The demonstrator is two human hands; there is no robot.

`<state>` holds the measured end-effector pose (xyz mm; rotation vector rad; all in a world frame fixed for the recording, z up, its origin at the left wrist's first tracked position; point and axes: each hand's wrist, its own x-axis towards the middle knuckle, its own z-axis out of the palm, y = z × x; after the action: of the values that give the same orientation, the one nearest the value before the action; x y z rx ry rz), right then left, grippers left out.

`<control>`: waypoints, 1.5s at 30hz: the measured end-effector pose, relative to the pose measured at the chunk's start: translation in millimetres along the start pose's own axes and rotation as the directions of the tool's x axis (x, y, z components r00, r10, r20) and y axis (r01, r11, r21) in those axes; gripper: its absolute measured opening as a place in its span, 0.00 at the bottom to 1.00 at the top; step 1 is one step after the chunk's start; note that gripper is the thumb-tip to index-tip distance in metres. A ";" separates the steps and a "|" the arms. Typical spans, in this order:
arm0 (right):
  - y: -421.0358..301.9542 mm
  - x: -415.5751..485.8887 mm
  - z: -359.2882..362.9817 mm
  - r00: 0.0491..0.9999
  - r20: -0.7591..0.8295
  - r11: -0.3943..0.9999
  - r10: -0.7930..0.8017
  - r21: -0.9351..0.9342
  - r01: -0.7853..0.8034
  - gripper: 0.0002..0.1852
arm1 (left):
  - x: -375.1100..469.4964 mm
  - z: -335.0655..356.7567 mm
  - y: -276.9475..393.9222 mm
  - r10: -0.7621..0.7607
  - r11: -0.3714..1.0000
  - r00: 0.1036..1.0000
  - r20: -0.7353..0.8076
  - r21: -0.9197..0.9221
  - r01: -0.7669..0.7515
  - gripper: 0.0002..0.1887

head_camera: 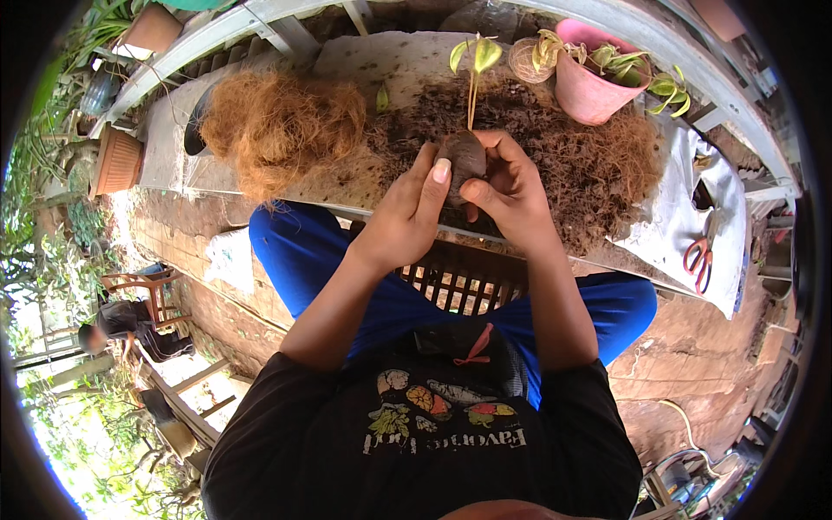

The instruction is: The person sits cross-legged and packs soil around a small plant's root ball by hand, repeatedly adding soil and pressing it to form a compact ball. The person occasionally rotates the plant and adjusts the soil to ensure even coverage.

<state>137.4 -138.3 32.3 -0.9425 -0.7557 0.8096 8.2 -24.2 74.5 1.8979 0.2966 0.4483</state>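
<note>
Between my two hands sits a dark, rounded root ball [467,156] with a smooth, slightly shiny surface. A leafy plant cutting [473,91] rises from its top on thin stems, with a few green leaves. My left hand [419,205] grips the ball from the left, thumb laid along its front. On the other side my right hand [510,188] curls around it, thumb at the lower front and fingers behind. Loose dark soil mixed with fibre [559,169] covers the table under and beyond my hands. The ball's underside is partly hidden by my fingers.
A heap of brown coconut fibre [286,127] lies at the left of the table [383,52]. A pink pot [598,91] with a drooping plant stands at the far right. Scissors [697,263] rest on a white sack [682,214]. A person [130,325] sits off to the left.
</note>
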 end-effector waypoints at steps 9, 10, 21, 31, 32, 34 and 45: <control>12.5 -2.5 11.8 0.994 -0.081 0.994 0.070 0.091 -0.063 0.24 | -5.4 -0.4 -14.9 0.038 0.996 0.999 -0.030 0.088 -0.035 0.27; 13.5 -2.5 12.9 0.992 -0.083 0.992 0.093 0.094 -0.085 0.24 | -5.3 -0.6 -19.7 0.047 0.996 0.997 -0.055 0.073 -0.043 0.28; 10.1 -1.3 10.7 0.995 0.007 0.995 0.099 0.012 -0.099 0.28 | -12.0 -4.3 -29.7 -0.110 0.900 0.989 0.099 -0.413 0.141 0.28; 26.0 -4.2 13.0 0.995 -0.090 0.946 -0.047 -0.325 0.016 0.28 | -10.0 9.5 -42.7 -0.053 0.954 0.994 -0.098 -0.300 0.021 0.28; 26.9 -4.0 12.6 0.992 -0.103 0.921 -0.073 -0.389 0.027 0.28 | -9.5 10.6 -43.9 -0.053 0.953 0.993 -0.110 -0.304 0.018 0.28; 28.0 -3.1 11.4 0.985 -0.115 0.861 -0.126 -0.505 0.052 0.28 | -8.6 12.3 -45.5 -0.103 0.953 0.988 -0.114 -0.296 0.066 0.28; 23.2 -0.6 14.1 0.948 0.019 0.711 -0.317 -0.657 0.251 0.32 | -9.5 15.8 -55.0 -0.225 0.712 0.974 -0.015 -0.686 0.153 0.30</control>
<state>119.4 -125.1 16.8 -1.4340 -1.1032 0.2000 7.1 -21.5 16.5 1.1031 0.3316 0.4344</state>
